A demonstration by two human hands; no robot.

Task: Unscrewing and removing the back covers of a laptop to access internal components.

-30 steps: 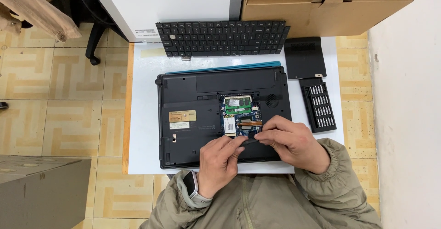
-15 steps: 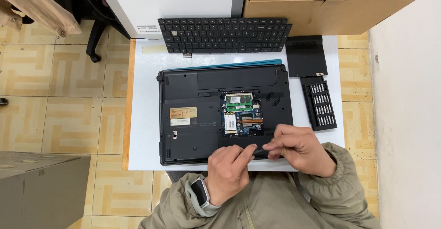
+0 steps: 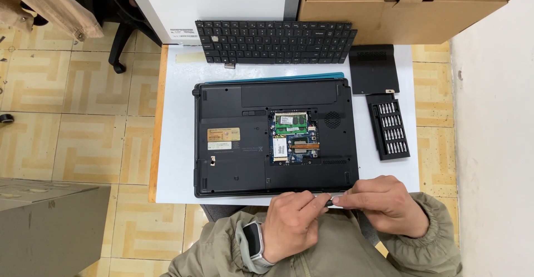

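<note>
Head view: the laptop [image 3: 275,138] lies bottom up on the white desk [image 3: 172,143], its inner boards exposed. At its near edge the left hand [image 3: 290,225] and right hand [image 3: 381,204] meet, fingers pinched on a small part [image 3: 335,201] too small to identify. A loose keyboard [image 3: 275,42], a black cover [image 3: 374,69] and a bit set [image 3: 389,127] lie beyond.
</note>
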